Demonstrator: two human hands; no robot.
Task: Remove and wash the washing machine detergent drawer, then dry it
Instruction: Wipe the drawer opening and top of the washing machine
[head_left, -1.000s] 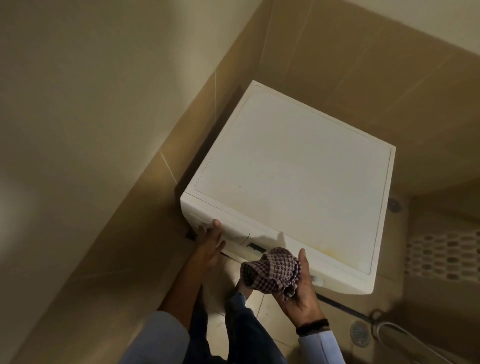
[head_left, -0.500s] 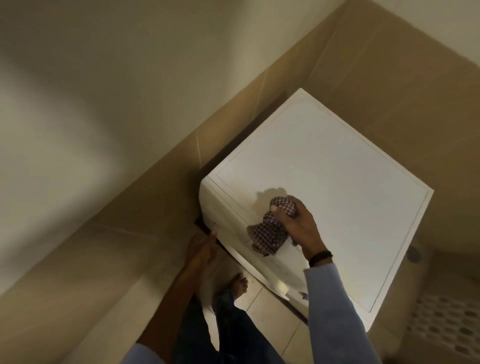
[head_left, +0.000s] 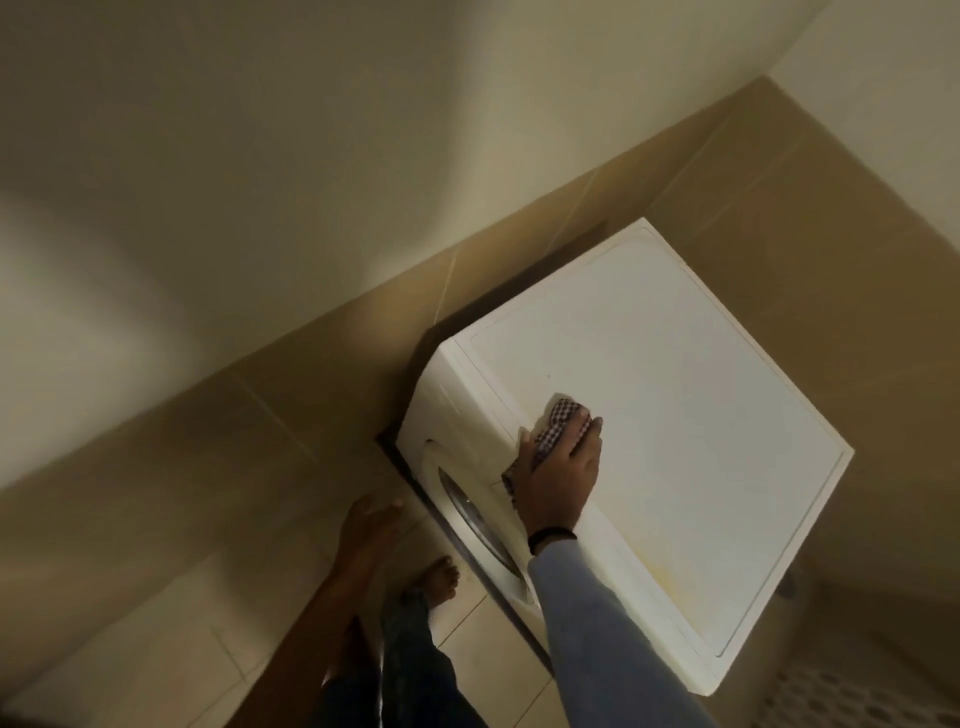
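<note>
Since the earlier frames, the right hand (head_left: 563, 470) has gone from holding the cloth (head_left: 556, 423) in front of the washer (head_left: 675, 415) to pressing it flat on the lid's front edge, and the left hand (head_left: 371, 522) has come off the washer's front corner and now hangs in the air beside it. The view has also swung, so the washer sits further right and its round door (head_left: 475, 525) shows.

The right hand lies palm down, fingers spread and nearly straight over the checked cloth, which peeks out past the fingertips and along the thumb side. The cloth rests on the lid close to the front left corner, partly draped over the edge toward the control panel. A dark band (head_left: 551, 538) circles the right wrist above a light blue sleeve (head_left: 597, 623).

The left hand is blurred, held low near the washer's front left corner without touching it; its fingers look loosely extended and hold nothing. Below it a bare foot (head_left: 439, 579) stands on the tiled floor (head_left: 498, 665) by the washer's base.

The drawer itself cannot be made out; the upper front panel where the hand rests is partly covered and too dim to read. Tan tiles (head_left: 260, 415) line the wall to the left.
</note>
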